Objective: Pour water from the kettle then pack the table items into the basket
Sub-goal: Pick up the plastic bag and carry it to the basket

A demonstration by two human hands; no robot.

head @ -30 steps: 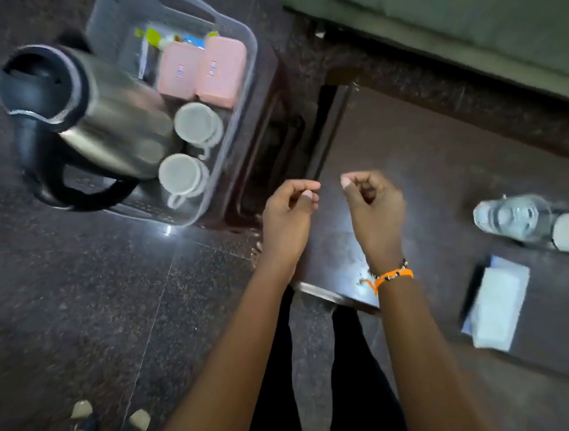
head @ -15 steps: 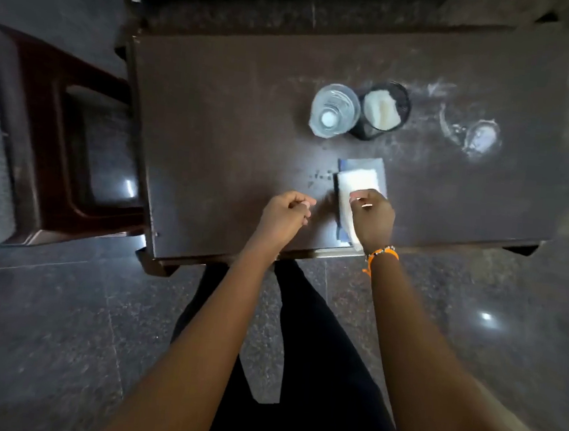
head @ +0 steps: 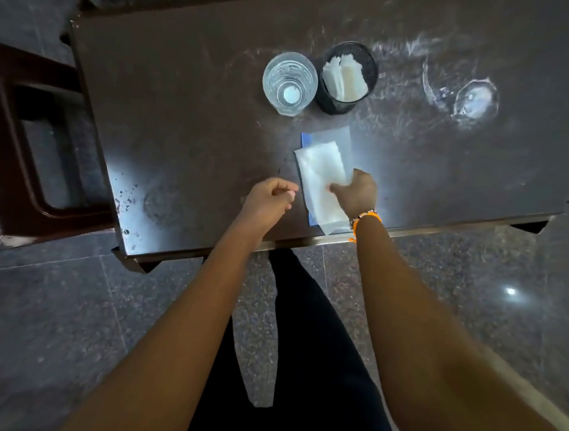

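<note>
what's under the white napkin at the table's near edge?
A blue-edged flat sheet shows beyond and left of the napkin. The rest is covered; the right hand hides the napkin's right side.

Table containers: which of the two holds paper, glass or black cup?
The black mesh cup, right of the clear glass, holds white folded paper. The glass holds none; it looks to hold only water.

pretty dim shot overall, overhead light glaring off the dark brown glossy table top (head: 189,110) near its front-left corner, small bright spot reflecting on the polished speckled grey floor tiles (head: 510,291), wide-angle lens bending the edges, corners going soft and murky
</note>
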